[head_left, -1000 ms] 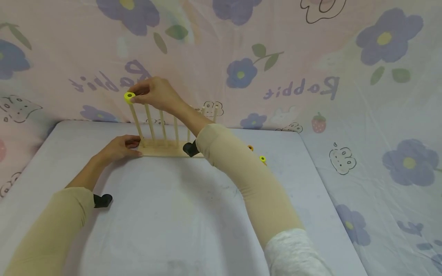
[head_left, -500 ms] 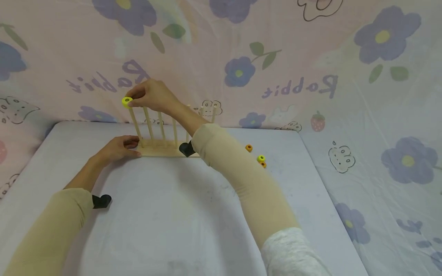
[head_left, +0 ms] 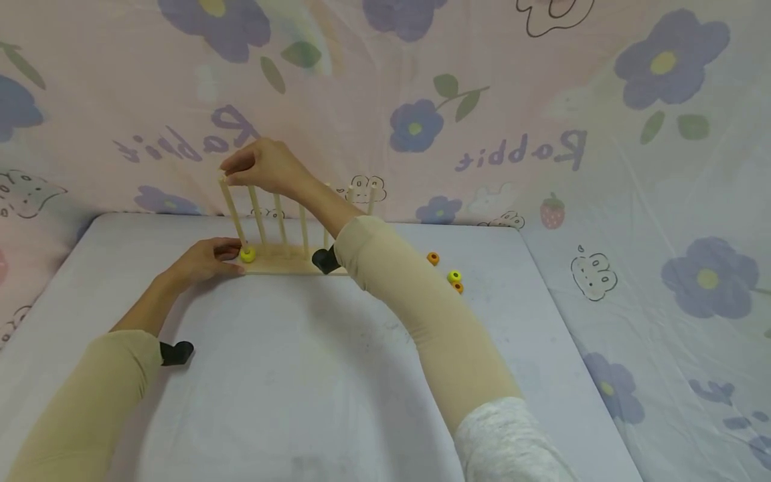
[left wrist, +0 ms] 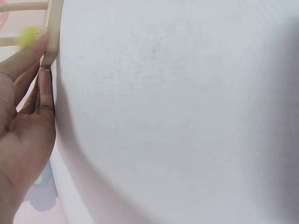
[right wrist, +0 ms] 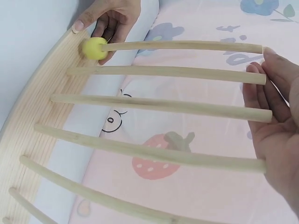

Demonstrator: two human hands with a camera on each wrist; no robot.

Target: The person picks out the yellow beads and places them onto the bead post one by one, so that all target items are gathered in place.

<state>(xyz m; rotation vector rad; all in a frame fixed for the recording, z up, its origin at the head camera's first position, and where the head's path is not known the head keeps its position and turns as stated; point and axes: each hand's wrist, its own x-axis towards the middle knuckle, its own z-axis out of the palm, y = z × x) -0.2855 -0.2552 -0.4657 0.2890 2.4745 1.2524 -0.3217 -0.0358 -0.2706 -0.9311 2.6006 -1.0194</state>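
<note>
A pale wooden rack, with several upright pegs on a long base (head_left: 277, 268), stands at the back of the table. My left hand (head_left: 201, 262) holds the base's left end, thumb on its front edge and fingers behind. One yellow bead (right wrist: 95, 48) sits at the bottom of the leftmost peg (head_left: 233, 214), beside those fingers. At the top of the same peg is my right hand (head_left: 268, 166), thumb and fingertips right at the tip with nothing between them. The right forearm hides part of the rack in the head view.
Right of the rack on the white table (head_left: 271, 388) lie an orange bead (head_left: 433, 258), a yellow bead (head_left: 454, 276) and another orange bead (head_left: 458, 287). A patterned cloth (head_left: 337, 100) hangs behind the table.
The yellow bead left my right fingers and dropped down the leftmost peg to the base. The right hand first lowered slightly; my left hand stays at the base's end.
</note>
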